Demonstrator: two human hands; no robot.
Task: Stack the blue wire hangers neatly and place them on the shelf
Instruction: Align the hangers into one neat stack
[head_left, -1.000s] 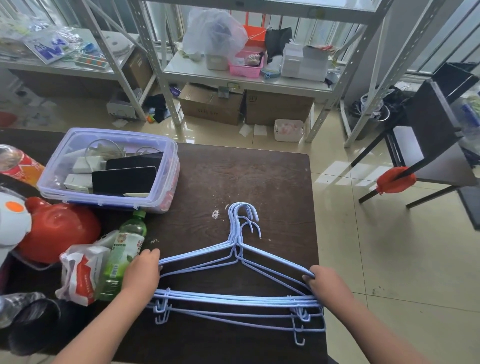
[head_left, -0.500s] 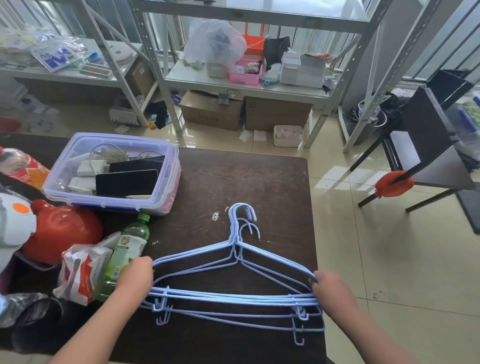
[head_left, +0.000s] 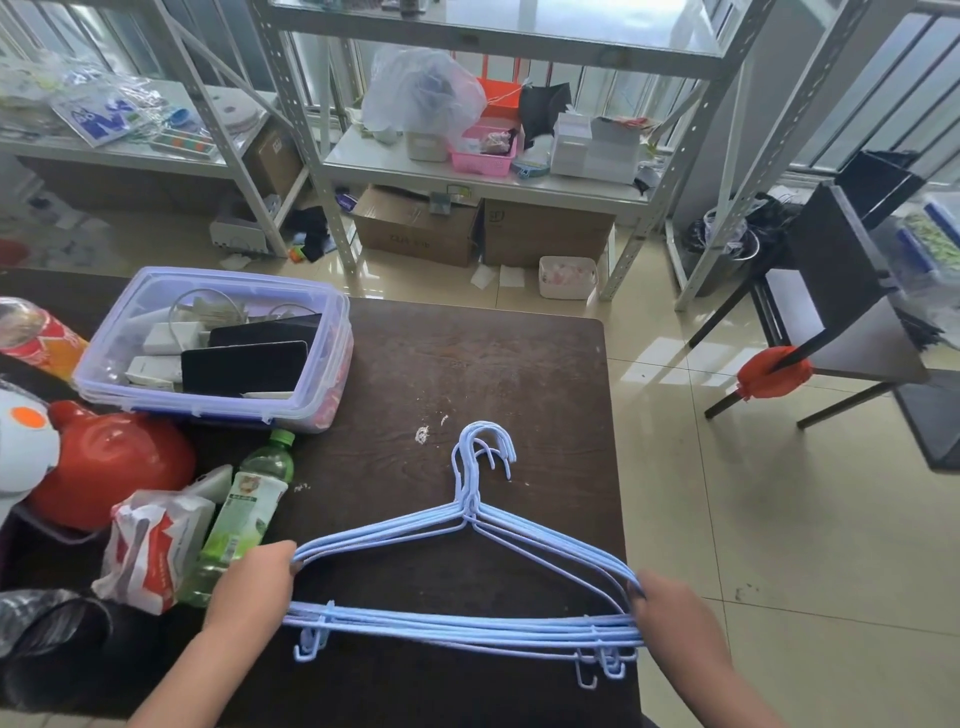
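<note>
Several blue wire hangers (head_left: 467, 618) lie bunched together on the dark brown table (head_left: 467, 374), hooks pointing away from me. My left hand (head_left: 249, 587) grips their left shoulder end. At the right shoulder end my right hand (head_left: 670, 613) holds them, near the table's right edge. The bottom bars sit close together, with small clip hooks hanging below. The white metal shelf (head_left: 483, 171) stands across the floor beyond the table, its middle level crowded with a bag, a pink basket and boxes.
Left of the hangers lie a green bottle (head_left: 244, 514), a red-and-white packet (head_left: 150, 551), a red round object (head_left: 109, 462) and a clear bin (head_left: 218, 348) of electronics. Cardboard boxes (head_left: 415, 228) sit under the shelf. A black chair (head_left: 841, 291) stands on the right.
Both hands have pressed the hangers closer together, so the bars and hooks line up more tightly. The bundle's bottom bars look slightly raised off the table.
</note>
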